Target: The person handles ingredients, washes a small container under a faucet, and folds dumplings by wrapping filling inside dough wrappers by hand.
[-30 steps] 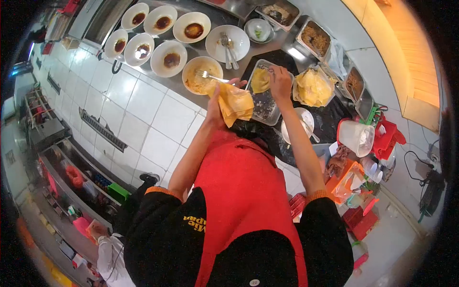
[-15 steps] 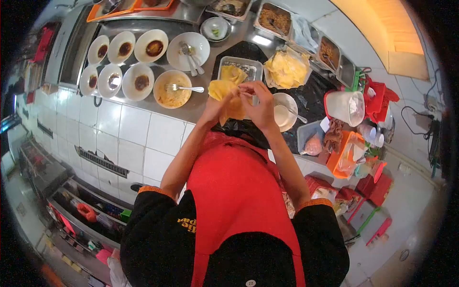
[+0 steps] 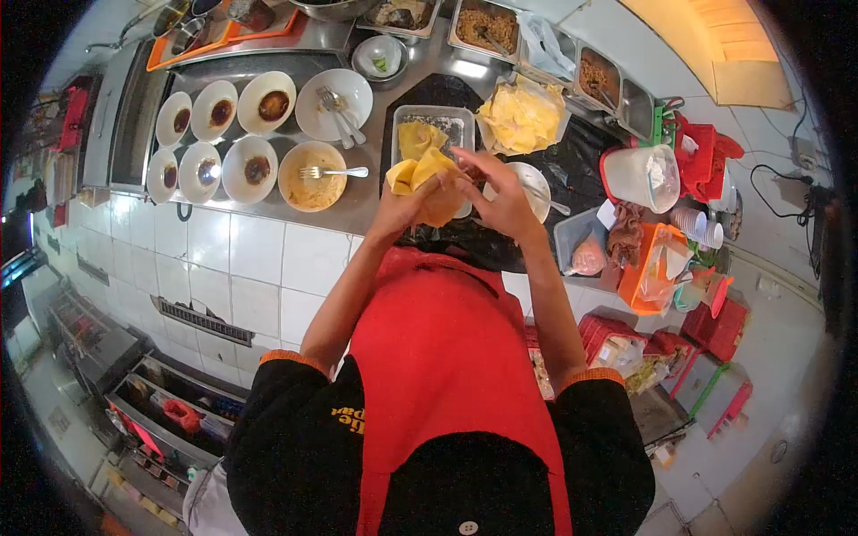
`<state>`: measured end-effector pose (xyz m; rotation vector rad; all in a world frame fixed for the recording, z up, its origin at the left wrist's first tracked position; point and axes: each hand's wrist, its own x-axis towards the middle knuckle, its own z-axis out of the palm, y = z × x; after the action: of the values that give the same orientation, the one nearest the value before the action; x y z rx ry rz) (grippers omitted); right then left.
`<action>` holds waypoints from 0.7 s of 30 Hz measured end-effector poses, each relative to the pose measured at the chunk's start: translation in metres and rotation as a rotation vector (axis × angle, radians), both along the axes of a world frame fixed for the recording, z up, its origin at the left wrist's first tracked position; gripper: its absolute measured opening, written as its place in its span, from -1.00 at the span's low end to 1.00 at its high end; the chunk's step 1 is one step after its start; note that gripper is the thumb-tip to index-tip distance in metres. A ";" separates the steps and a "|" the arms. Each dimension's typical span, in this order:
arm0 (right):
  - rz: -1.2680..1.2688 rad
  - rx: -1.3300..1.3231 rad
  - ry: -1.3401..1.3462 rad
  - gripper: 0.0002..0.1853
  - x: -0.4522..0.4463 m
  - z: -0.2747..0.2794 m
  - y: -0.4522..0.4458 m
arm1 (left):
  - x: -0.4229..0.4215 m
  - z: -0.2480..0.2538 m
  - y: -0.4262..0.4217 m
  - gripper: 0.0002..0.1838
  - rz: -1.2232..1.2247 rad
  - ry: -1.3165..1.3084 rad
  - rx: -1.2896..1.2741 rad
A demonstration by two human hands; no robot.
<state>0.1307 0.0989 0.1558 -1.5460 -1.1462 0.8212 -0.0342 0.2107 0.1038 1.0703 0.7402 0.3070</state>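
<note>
Head view, left hand [image 3: 399, 213] holding yellow sheets [image 3: 431, 167], right hand [image 3: 500, 198] alongside

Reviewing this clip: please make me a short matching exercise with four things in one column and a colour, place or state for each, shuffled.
1. Apron
2. Single fork
3. Large yellow pile
4. Left hand

A. Gripping a yellow sheet
B. Right of the rectangular tray in the picture
C. Red
D. Tines in a smeared bowl

Pairs: 1-C, 2-D, 3-B, 4-A
</note>
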 end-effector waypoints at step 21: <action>-0.115 -0.210 0.188 -0.80 -0.011 0.028 0.014 | -0.008 -0.016 -0.014 -0.64 0.169 -0.159 0.075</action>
<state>0.1202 0.1132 0.1834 -1.6499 -0.8481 1.0105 -0.0420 0.1969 0.0880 1.0426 0.6815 0.5618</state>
